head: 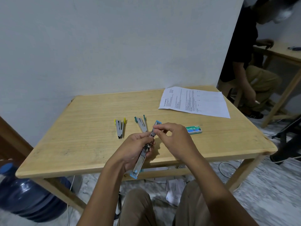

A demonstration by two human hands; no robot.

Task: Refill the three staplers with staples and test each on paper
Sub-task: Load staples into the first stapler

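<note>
Blue stapler point(140, 162): held above the near edge of the table point(81, 136), swung open nearly flat, one blue end toward the person and the other pointing toward the far side.

Left hand point(135, 149): fingers curled round the stapler's middle from the left, gripping it at the hinge.

Right hand point(174, 139): thumb and forefinger closed in a pinch on the stapler's far arm, remaining fingers loosely curled. Whether a strip of staples lies in the pinch cannot be told.

Yellow stapler point(120, 128): lying on the table left of the hands, opened in a narrow V, yellow tips toward the wall.

Teal stapler point(142, 123): lying just right of the yellow one, likewise opened in a V; its near end is hidden behind the left hand's fingers.

Staple box point(193, 129): green, lying flat on the table just right of the right hand.

Paper point(195, 101): printed sheets flat at the far right corner of the table, well apart from the staplers.

Floor: water jug point(24, 193) left of the table; loose papers point(175, 191) beneath it.
</note>
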